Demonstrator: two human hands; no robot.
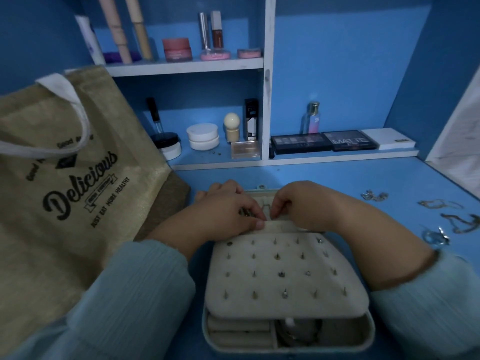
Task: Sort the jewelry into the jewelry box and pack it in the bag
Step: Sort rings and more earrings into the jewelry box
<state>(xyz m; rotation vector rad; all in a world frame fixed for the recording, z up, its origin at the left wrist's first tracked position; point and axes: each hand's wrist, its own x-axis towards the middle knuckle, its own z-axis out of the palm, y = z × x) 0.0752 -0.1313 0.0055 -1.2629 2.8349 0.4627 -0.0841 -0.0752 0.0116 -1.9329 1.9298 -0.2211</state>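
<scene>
Both hands [255, 211] pinch the jewelry box [285, 289] pocket flap on a blue desk [350, 178]

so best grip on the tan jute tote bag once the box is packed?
Take the tan jute tote bag by its white fabric handle, coming from above: the strap loops clear of the printed face and the bag leans back, mouth up.

Quantities: one box [285, 276], one bag [65, 178], two hands (left [228, 209], right [301, 206]), two palettes [324, 141], four loose jewelry pieces [454, 224] on the desk [363, 178].
</scene>
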